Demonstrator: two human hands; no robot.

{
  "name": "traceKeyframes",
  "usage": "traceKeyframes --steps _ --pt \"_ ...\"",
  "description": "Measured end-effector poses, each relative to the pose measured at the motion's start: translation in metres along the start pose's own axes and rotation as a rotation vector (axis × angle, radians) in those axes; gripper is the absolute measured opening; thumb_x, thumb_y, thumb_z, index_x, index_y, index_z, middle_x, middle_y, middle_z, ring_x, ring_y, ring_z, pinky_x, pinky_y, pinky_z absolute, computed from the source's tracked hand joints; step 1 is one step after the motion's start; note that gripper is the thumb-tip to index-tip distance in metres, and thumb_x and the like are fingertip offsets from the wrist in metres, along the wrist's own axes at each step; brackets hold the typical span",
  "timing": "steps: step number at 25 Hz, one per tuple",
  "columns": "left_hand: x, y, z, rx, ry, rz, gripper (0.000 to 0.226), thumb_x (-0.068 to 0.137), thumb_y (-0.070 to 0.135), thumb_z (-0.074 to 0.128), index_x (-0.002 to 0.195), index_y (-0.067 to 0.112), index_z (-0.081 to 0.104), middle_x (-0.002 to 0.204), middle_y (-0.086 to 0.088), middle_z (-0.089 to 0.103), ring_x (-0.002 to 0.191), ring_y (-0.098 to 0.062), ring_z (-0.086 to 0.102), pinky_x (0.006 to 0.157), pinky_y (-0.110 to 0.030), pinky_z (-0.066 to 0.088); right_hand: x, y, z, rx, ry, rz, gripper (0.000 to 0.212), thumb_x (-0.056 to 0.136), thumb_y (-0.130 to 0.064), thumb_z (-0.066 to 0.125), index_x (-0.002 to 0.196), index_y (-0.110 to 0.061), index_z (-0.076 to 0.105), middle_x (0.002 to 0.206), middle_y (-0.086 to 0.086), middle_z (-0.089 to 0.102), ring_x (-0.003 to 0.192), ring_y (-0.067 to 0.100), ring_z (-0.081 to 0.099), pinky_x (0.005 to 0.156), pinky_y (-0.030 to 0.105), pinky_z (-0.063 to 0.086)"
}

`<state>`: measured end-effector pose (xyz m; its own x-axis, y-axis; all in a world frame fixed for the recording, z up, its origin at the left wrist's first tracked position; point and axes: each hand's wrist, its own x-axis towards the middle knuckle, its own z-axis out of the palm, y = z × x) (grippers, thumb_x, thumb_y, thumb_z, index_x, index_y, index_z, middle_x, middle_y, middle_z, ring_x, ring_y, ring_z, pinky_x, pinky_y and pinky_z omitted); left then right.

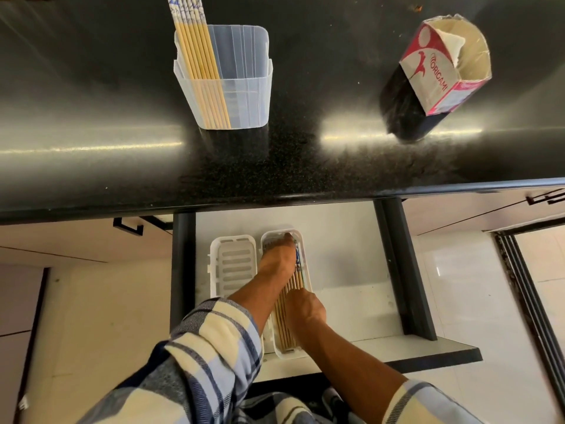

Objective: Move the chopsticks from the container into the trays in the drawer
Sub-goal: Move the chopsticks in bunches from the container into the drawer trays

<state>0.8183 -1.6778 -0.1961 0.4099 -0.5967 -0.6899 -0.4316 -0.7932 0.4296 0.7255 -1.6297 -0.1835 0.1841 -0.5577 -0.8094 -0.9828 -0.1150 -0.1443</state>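
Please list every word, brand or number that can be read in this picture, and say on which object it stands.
"ORIGAMI": printed in red on the white side of the opened carton on the black countertop.
The blue pattern on the chopstick tops in the clear container shows no readable text.

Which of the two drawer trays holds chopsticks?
The right tray, under both hands, holds chopsticks; the left tray shows only its bare slotted base.
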Motion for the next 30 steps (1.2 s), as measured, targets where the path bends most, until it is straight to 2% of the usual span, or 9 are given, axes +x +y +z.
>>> traceKeyframes --steps 2,3,5,6,10,15,20,24,30 --pt "0.001 -0.002 0.004 -0.009 -0.04 -0.032 0.056 0.107 0.045 0.027 0.134 0.006 0.056 0.112 -0.015 0.06 0.09 -0.028 0.061 0.068 -0.02 0.04 0.0 0.001 -0.003 -0.051 0.001 -0.027 0.024 0.101 -0.023 0.05 0.119 -0.01 0.06 0.111 0.007 0.071 0.098 0.022 0.072 0.085 0.031 0.058" --pt "0.005 -0.007 0.007 0.006 -0.021 0.05 0.057 0.106 0.045 0.028 0.137 0.006 0.055 0.124 -0.016 0.062 0.104 -0.03 0.063 0.063 -0.014 0.039 0.001 0.002 -0.001 -0.075 0.006 -0.035 0.024 0.101 -0.022 0.051 0.119 -0.009 0.061 0.112 0.007 0.072 0.098 0.022 0.072 0.085 0.032 0.058" --pt "0.005 -0.011 0.01 -0.028 -0.024 0.074 0.055 0.106 0.044 0.03 0.141 0.007 0.052 0.141 -0.014 0.057 0.128 -0.029 0.055 0.072 -0.011 0.039 0.003 0.003 0.002 -0.085 0.019 -0.054 0.024 0.101 -0.02 0.051 0.12 -0.008 0.061 0.113 0.008 0.072 0.099 0.022 0.072 0.086 0.032 0.058" --pt "0.004 -0.009 0.009 -0.053 -0.048 0.042 0.051 0.106 0.04 0.033 0.142 0.008 0.052 0.141 -0.013 0.058 0.129 -0.029 0.055 0.079 -0.017 0.04 0.003 0.003 0.003 -0.09 0.018 -0.062 0.025 0.102 -0.02 0.051 0.121 -0.008 0.06 0.113 0.008 0.072 0.099 0.022 0.072 0.086 0.032 0.058" --pt "0.004 -0.002 0.008 0.338 -0.025 0.088 0.032 0.103 0.013 0.044 0.133 0.009 0.053 0.128 -0.012 0.065 0.114 -0.029 0.066 0.091 -0.036 0.054 0.003 0.005 0.004 -0.068 0.041 -0.063 0.028 0.103 -0.02 0.047 0.125 -0.009 0.058 0.118 0.008 0.07 0.103 0.023 0.07 0.087 0.032 0.057" --pt "0.009 -0.019 0.025 0.525 0.048 0.281 0.043 0.103 0.007 0.041 0.145 0.006 0.042 0.148 -0.013 0.044 0.127 -0.033 0.054 0.099 -0.043 0.053 0.002 0.012 0.002 -0.089 0.067 -0.133 0.028 0.104 -0.011 0.044 0.128 -0.012 0.059 0.123 0.008 0.067 0.109 0.023 0.067 0.094 0.035 0.056" --pt "-0.004 -0.042 0.03 0.82 0.174 0.435 0.046 0.102 0.009 0.043 0.147 0.003 0.041 0.157 -0.022 0.032 0.148 -0.039 0.026 0.123 -0.053 0.02 0.006 0.015 0.018 -0.162 0.039 -0.19 0.029 0.102 -0.009 0.048 0.128 -0.01 0.06 0.122 0.009 0.068 0.108 0.024 0.067 0.094 0.034 0.055" --pt "-0.018 -0.06 0.035 1.085 0.149 0.452 0.06 0.103 0.025 0.036 0.156 0.003 0.019 0.164 -0.025 0.014 0.154 -0.038 0.007 0.113 -0.065 -0.023 0.008 0.016 0.032 -0.208 -0.012 -0.217 0.032 0.097 -0.011 0.055 0.13 -0.011 0.057 0.123 0.008 0.066 0.11 0.024 0.065 0.095 0.035 0.055" --pt "-0.017 -0.059 0.037 1.236 0.083 0.451 0.065 0.105 0.029 0.032 0.157 -0.001 0.005 0.165 -0.026 0.003 0.154 -0.041 -0.001 0.103 -0.067 -0.029 0.013 0.014 0.032 -0.288 -0.05 -0.259 0.038 0.096 -0.016 0.057 0.133 -0.012 0.052 0.128 0.009 0.062 0.117 0.026 0.061 0.099 0.038 0.052"
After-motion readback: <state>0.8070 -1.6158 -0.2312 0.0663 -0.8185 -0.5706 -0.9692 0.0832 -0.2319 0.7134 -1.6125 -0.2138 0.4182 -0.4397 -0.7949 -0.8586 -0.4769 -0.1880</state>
